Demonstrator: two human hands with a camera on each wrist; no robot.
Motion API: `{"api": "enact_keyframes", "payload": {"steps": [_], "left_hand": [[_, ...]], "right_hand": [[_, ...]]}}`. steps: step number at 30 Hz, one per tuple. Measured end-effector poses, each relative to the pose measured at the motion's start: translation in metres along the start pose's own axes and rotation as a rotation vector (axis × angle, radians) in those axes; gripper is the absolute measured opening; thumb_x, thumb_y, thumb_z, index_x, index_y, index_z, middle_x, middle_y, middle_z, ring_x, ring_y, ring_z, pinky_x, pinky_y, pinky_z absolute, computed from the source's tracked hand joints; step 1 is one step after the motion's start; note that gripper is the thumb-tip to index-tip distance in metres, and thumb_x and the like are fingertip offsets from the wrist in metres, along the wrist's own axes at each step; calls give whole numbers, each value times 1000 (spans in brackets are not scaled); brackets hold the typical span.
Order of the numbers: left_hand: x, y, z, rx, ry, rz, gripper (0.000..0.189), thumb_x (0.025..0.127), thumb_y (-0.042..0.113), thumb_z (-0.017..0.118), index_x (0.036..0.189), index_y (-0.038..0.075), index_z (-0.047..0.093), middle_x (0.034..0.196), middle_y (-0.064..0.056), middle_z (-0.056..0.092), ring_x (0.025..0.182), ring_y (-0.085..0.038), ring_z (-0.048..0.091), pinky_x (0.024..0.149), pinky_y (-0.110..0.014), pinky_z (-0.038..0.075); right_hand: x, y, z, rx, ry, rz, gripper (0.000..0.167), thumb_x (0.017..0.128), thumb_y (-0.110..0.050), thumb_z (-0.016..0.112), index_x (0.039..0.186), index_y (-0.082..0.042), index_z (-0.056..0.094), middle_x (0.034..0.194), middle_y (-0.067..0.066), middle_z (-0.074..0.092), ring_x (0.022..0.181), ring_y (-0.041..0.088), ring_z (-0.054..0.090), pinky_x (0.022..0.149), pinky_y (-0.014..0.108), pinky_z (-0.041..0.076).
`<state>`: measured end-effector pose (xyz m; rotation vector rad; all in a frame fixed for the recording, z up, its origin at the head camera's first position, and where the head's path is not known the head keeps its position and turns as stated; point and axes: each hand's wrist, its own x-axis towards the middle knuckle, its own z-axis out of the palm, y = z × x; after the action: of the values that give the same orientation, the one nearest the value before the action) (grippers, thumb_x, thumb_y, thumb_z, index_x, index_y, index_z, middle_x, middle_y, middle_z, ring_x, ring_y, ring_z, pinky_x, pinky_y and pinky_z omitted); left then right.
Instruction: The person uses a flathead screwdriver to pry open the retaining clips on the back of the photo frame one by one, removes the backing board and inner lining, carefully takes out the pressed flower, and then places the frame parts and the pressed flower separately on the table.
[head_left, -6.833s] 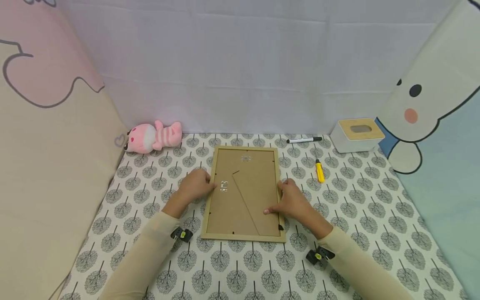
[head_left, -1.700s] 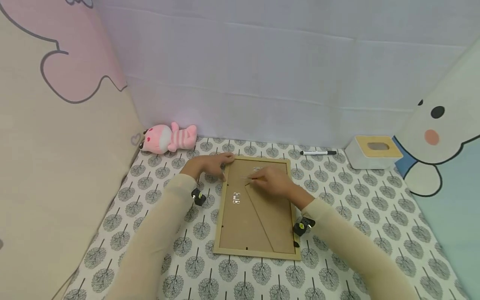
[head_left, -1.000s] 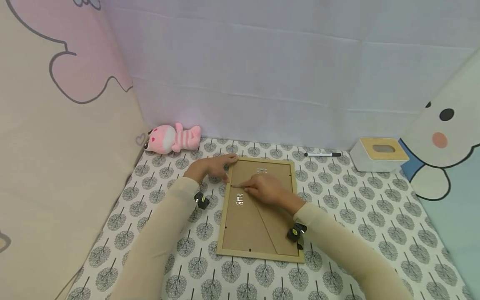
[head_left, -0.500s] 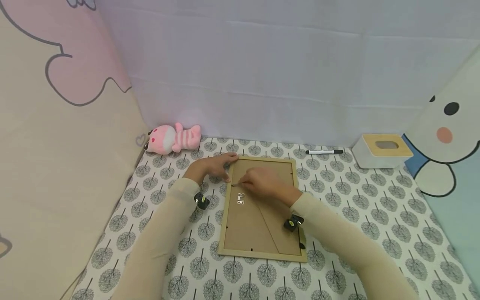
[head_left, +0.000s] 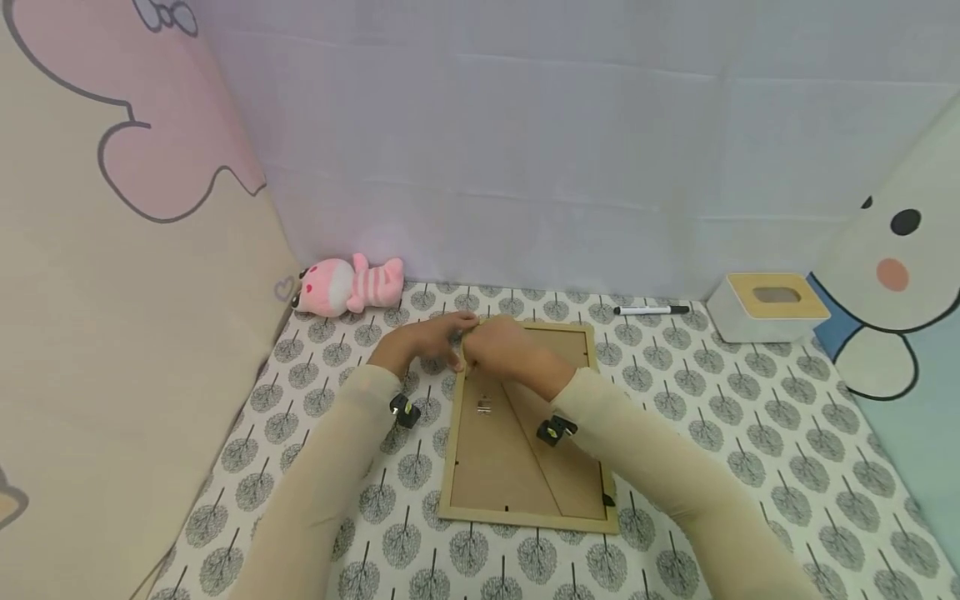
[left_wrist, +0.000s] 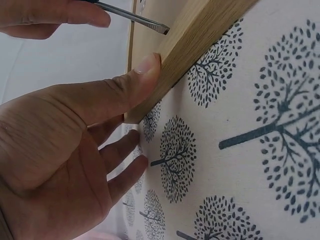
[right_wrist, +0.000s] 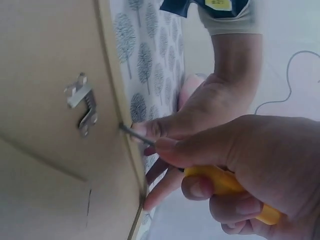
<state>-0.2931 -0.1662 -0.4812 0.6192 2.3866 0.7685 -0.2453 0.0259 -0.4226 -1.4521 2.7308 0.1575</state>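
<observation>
A picture frame (head_left: 510,467) lies back-up on the table, its brown backboard showing with metal hangers, small dark tabs and a slanting stand cut. My right hand (head_left: 504,350) grips a screwdriver by its yellow handle (right_wrist: 215,181). In the right wrist view the metal tip meets the backboard's margin by the left rail, near a tab. My left hand (head_left: 429,337) is at the frame's upper left corner. Its thumb (left_wrist: 142,75) presses the wooden rail (left_wrist: 187,42) from outside, the other fingers extended beside the corner. The right hand hides the upper hanger in the head view.
A pink plush toy (head_left: 348,286) lies at the back left. At the back right are a black-and-white marker (head_left: 651,310) and a white tissue box (head_left: 768,308) with a wood-coloured lid. A tree-print cloth (head_left: 742,500) covers the table; fabric hangs behind and at the sides.
The right hand has taken the yellow screwdriver from the table and brought it to the frame's left rail; it has just turned over farther left. The left hand has shifted up to the corner.
</observation>
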Motion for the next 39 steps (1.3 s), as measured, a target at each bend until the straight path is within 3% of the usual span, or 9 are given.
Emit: {"api": "enact_keyframes", "payload": {"steps": [6,10,13,16,20,25,34,39], "left_hand": [[0,0,0,24,5,14,98,84,5,85,166,7,32,178,-15,16,165,-41,13,136,-55,17],[-2,-1,-1,60,-8,-15,99,85,7,85,166,7,29,179,-14,15,166,-40,13,136,-53,17],[-6,0,-2,67,-5,-54,100,84,8,86,166,9,29,179,-11,15,166,-39,13,136,-53,17],[-8,0,-2,59,4,-73,100,83,8,86,167,11,30,179,-9,16,166,-38,14,136,-54,17],[-6,1,-1,52,-12,-59,101,85,10,85,167,12,27,180,-9,14,166,-37,13,136,-53,16],[-1,5,-1,94,-19,-50,101,87,13,85,168,13,26,180,-8,12,167,-35,12,136,-51,16],[1,11,2,63,-80,-91,101,88,10,80,169,16,20,181,-5,2,168,-34,4,136,-53,15],[-1,11,4,75,-104,-110,108,85,21,83,170,19,16,181,-1,-2,168,-34,1,136,-57,13]], "right_hand": [[0,-6,1,-51,22,12,24,101,-14,68,77,-14,70,72,1,71,62,13,57,62,34,62],[-13,-4,18,-12,63,25,17,102,-21,69,91,-15,80,83,1,76,70,14,66,63,34,62],[-29,-3,34,73,113,34,17,102,-25,70,112,-21,83,87,1,75,71,14,64,61,32,58],[-47,-3,45,146,171,49,22,102,-21,69,120,-22,82,81,0,67,64,13,53,56,29,48],[-68,-6,54,237,234,43,23,99,-17,70,118,-21,83,77,-3,64,62,7,44,55,24,40],[-88,-16,59,340,247,2,19,100,-23,73,115,-23,84,74,-6,61,61,4,41,54,20,35],[-112,-43,68,380,198,-58,21,99,-29,73,118,-26,82,78,-11,64,61,-1,43,57,16,40],[-114,-53,71,373,191,-61,22,100,-31,72,120,-29,81,78,-11,63,58,-2,41,55,15,39]]}}
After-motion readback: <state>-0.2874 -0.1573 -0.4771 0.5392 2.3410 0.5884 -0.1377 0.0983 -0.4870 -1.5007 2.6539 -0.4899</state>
